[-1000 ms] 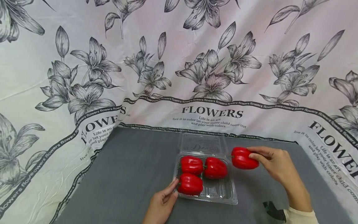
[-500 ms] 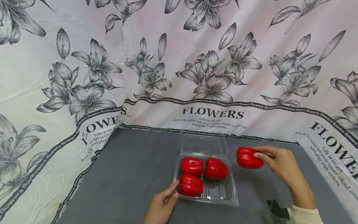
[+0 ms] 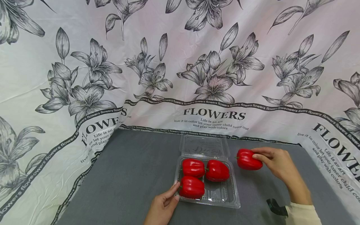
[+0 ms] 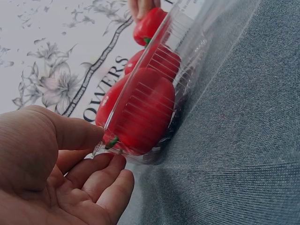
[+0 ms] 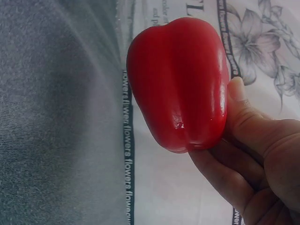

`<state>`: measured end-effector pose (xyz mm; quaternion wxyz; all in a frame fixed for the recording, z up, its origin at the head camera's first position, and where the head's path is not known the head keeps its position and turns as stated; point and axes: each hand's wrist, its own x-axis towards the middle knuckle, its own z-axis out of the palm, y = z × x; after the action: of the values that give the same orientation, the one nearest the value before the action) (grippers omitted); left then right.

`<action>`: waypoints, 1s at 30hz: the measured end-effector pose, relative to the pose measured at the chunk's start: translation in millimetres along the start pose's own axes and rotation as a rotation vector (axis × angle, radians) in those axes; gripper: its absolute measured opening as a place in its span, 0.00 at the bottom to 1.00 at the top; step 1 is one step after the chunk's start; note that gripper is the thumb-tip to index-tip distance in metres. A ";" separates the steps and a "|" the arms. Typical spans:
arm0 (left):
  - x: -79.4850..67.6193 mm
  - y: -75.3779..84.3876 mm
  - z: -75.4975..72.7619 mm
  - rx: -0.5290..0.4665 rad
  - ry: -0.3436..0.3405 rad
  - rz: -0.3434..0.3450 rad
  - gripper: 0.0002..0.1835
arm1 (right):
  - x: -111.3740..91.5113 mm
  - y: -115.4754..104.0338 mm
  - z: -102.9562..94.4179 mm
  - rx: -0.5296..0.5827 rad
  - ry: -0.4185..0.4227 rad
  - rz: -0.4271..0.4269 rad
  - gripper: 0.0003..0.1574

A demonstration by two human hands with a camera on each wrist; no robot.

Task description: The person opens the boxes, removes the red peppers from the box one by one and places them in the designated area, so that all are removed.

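A clear plastic clamshell box [image 3: 222, 200] lies on the table with its lid [image 3: 204, 146] folded back. Inside sit three red bell peppers: one back left [image 3: 193, 167], one back right [image 3: 217, 170], one front left [image 3: 192, 187]. The front right part of the box shows bare plastic. My left hand [image 3: 164, 203] pinches the box's left rim, thumb above in the left wrist view. To the right of the box, my right hand [image 3: 277, 161] holds another red bell pepper [image 5: 180, 84] above the table, gripping its blunt end between thumb and fingers. Its green stem points left toward the box.
The grey table [image 3: 135, 175] stretches on both sides of the box. A white cloth [image 3: 157, 115] printed with flowers hangs behind and along the sides. A black strap [image 3: 277, 207] sticks out by the right sleeve [image 3: 302, 214].
My right hand with its bell pepper shifts slightly right, away from the box, then a little back left. The left hand stays on the rim.
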<state>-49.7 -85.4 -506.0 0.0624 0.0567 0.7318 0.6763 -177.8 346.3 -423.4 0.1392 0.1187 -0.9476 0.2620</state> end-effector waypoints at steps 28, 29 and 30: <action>-0.3 -2.3 -2.8 -0.036 -0.017 -0.020 0.26 | 15.1 22.2 28.8 0.004 -0.128 0.054 0.18; -0.2 -2.3 -2.8 -0.037 -0.016 -0.020 0.26 | 15.3 22.6 29.5 0.005 -0.130 0.057 0.18; -0.1 -2.3 -2.7 -0.039 -0.015 -0.020 0.26 | 15.4 22.9 30.0 0.005 -0.133 0.060 0.18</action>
<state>-50.0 -88.3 -508.1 0.0758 0.0531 0.7187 0.6891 -205.1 347.2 -453.7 0.0677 0.1077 -0.9572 0.2601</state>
